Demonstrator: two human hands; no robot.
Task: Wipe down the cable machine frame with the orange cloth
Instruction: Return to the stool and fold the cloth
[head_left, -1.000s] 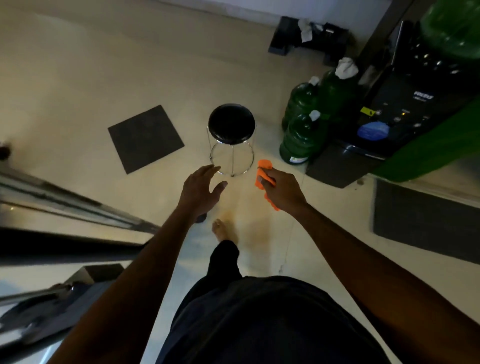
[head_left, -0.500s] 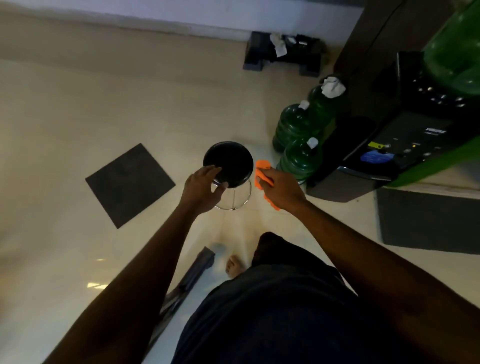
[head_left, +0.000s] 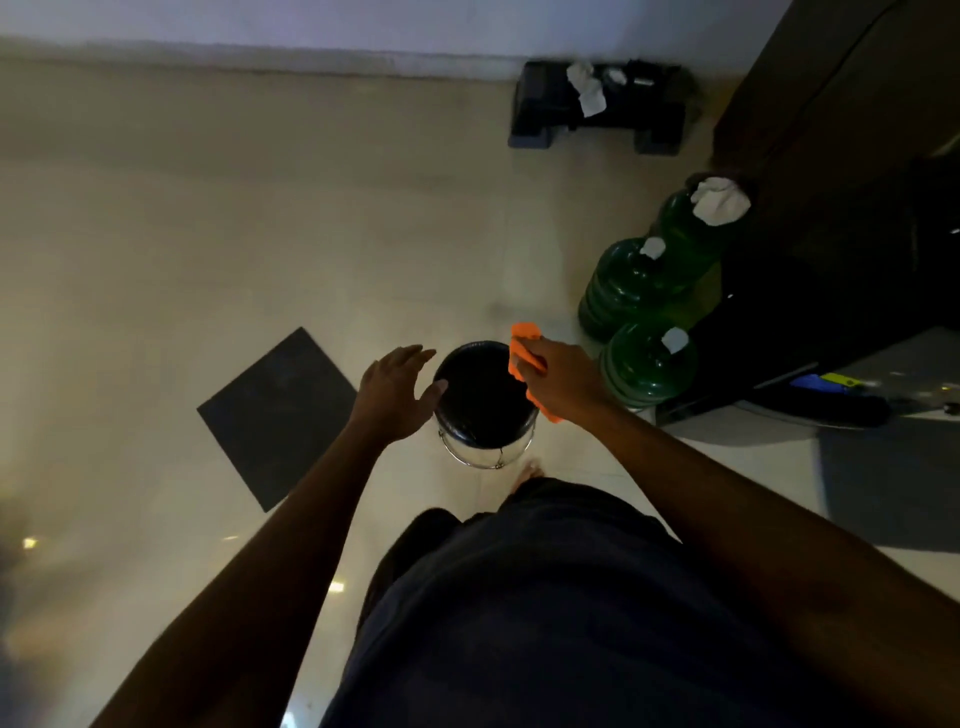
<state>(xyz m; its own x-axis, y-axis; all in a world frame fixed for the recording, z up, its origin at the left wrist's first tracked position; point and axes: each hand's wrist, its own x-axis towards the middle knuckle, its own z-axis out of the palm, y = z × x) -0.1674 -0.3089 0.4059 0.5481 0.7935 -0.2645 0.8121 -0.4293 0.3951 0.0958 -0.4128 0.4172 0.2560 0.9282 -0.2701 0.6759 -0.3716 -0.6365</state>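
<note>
Here the right hand (head_left: 563, 382) grips the orange cloth (head_left: 522, 347) above a black stool (head_left: 483, 400), while the left hand (head_left: 395, 392) hovers beside it, fingers spread, holding nothing.

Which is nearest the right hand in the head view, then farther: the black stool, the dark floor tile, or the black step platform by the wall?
From the right hand, which holds the orange cloth:
1. Black stool, just left, under the hand.
2. Dark floor tile, farther left, beyond the left hand.
3. Black step platform, far ahead at the wall.
</note>
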